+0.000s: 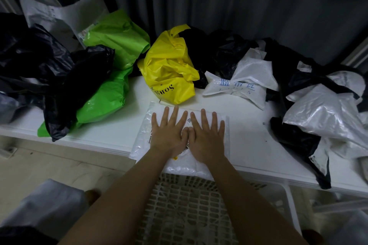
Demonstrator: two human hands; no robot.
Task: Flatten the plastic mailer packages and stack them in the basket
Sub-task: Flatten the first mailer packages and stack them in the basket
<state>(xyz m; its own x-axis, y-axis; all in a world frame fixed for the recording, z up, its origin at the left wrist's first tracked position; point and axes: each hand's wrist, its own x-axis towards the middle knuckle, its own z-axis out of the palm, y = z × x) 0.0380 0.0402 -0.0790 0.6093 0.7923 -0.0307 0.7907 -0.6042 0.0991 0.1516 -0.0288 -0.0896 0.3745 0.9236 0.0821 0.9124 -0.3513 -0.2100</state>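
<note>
Left hand (169, 135) and right hand (207, 137), fingers (176, 113) straight, press flat on white mailer (143, 135) on tabletop (249, 135); yellow bag (169, 69) just beyond fingertips

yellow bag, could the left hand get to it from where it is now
Probably yes. The left hand lies flat on the white mailer, and the yellow bag sits just beyond its fingertips on the table. Nothing stands between them, so a short forward reach should do.

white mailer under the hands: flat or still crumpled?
Flat: the white mailer lies spread on the table, left hand and right hand pressing it.
</note>
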